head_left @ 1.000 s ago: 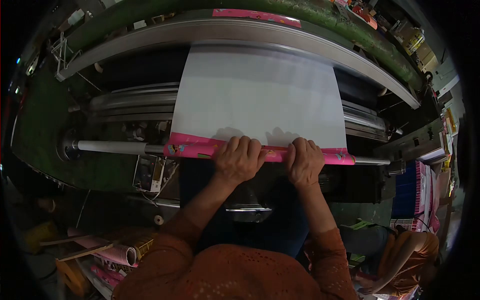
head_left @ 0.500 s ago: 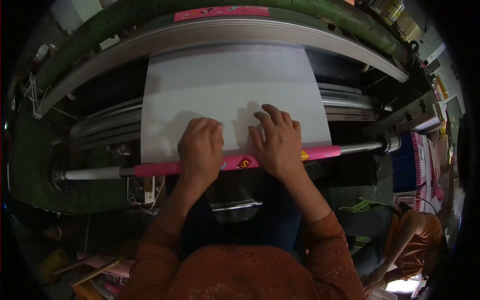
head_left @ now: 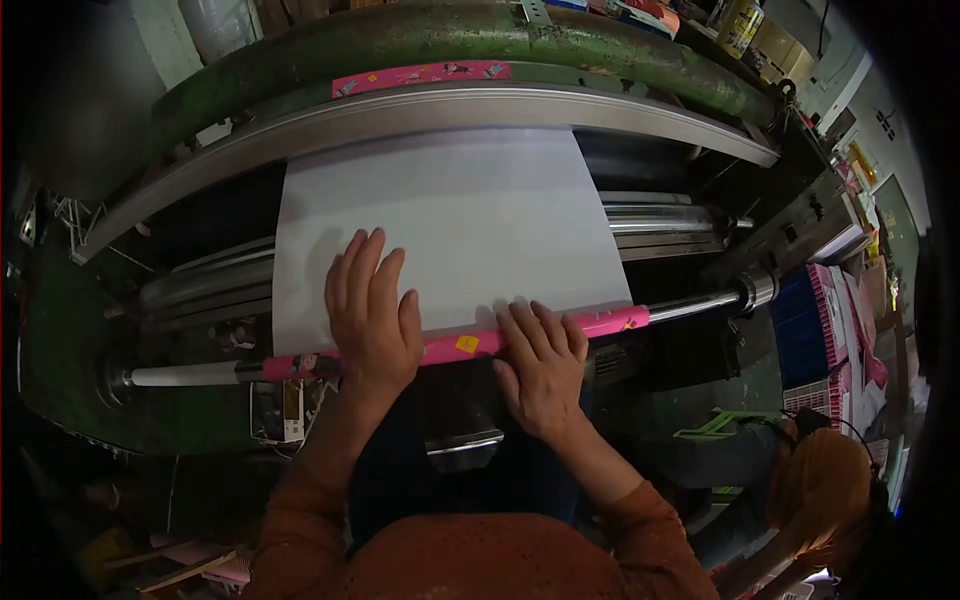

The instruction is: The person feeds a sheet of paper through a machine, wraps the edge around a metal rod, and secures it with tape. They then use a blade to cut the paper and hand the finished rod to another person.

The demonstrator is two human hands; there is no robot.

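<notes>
A wide white sheet (head_left: 450, 220) comes from under a metal bar and meets a pink printed roll (head_left: 466, 345) on a shaft in front of me. My left hand (head_left: 372, 315) lies over the left part of the roll, its fingers apart and stretched over the sheet. On the right part of the roll rests my right hand (head_left: 540, 365), with fingertips on its top and the thumb out to the side. Neither hand is wrapped round anything.
A metal crossbar (head_left: 450, 105) and a green pipe (head_left: 400, 45) span the back. The shaft's collar (head_left: 757, 288) is at the right, beside blue and pink stacked material (head_left: 805, 325). Another person (head_left: 825, 480) in orange bends at the lower right.
My left hand has opened from a curled shape and reached over the sheet. My right hand has come back onto the roll. The roll shows a different part of its print; the view has shifted.
</notes>
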